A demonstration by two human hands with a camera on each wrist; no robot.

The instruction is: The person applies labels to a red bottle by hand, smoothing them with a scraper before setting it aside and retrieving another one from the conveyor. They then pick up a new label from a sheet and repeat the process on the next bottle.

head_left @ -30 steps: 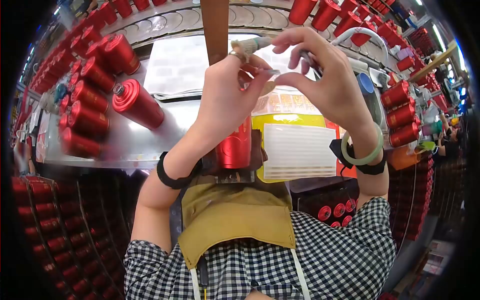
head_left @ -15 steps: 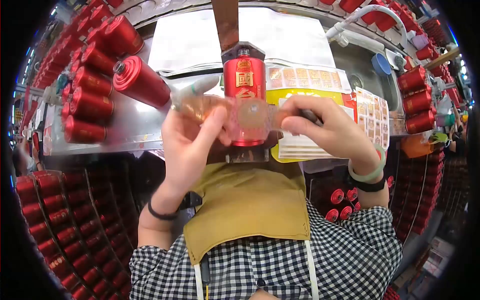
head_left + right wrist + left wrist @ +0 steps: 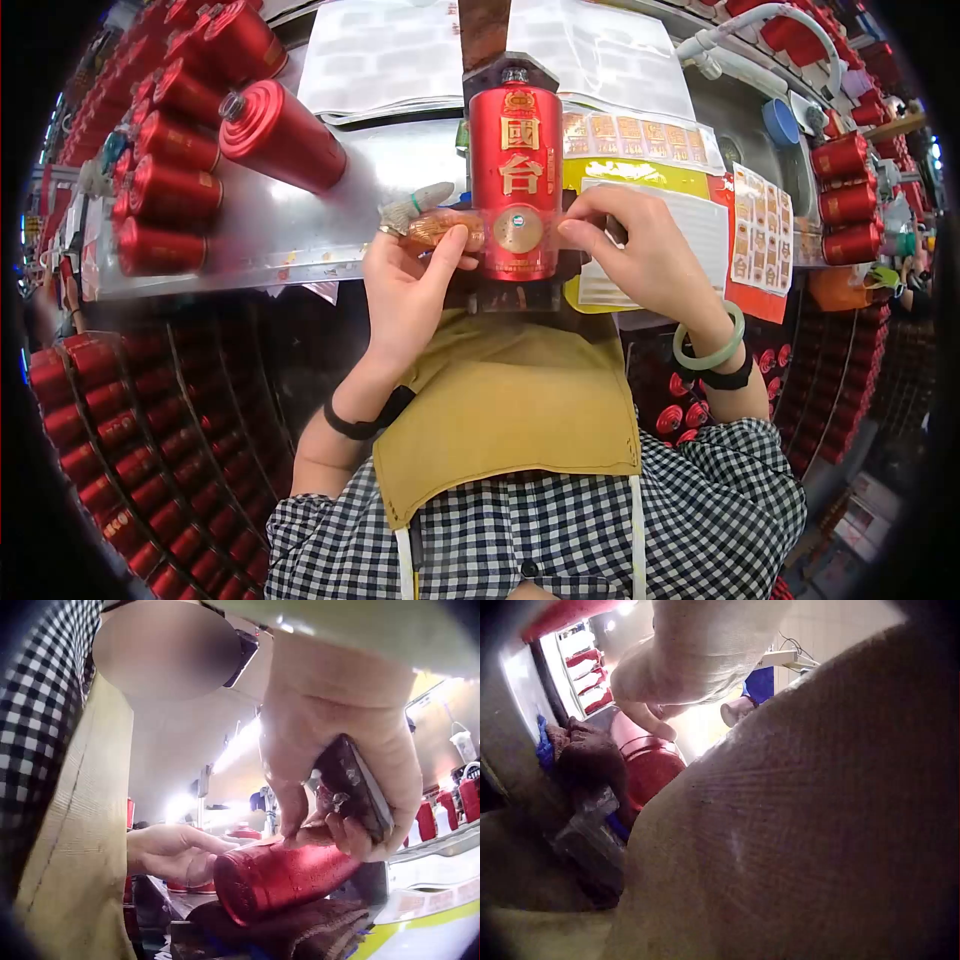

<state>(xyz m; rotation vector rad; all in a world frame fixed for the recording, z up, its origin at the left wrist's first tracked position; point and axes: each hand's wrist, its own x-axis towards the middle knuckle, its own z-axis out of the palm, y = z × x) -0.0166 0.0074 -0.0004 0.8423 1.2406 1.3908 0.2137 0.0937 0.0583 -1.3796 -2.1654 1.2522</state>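
A red bottle (image 3: 519, 190) with gold lettering lies with its neck away from the body, on a brown cloth (image 3: 330, 930). My left hand (image 3: 405, 295), a pale cot (image 3: 418, 203) over one fingertip, pinches a shiny amber, see-through roll (image 3: 440, 230), apparently tape, beside the bottle's lower left edge. A strip of clear film runs from it across a round gold label (image 3: 519, 231) low on the bottle. At the right edge, the thumb and forefinger of my right hand (image 3: 640, 245) pinch the film's end. A dark flat tool (image 3: 349, 784) is tucked into the right palm.
Upright red bottles (image 3: 285, 140) crowd the left side of the metal bench (image 3: 230, 240). Gold sticker sheets (image 3: 640, 140) and a white lined sheet (image 3: 660, 240) lie to the right. Beyond are white sheets (image 3: 390, 60), a sink with a faucet (image 3: 770, 20), and a blue cup (image 3: 780, 122).
Both hands came down from above the bottle and moved apart. The clear film stretched between them now lies over the bottle's lower front, around the round gold label.
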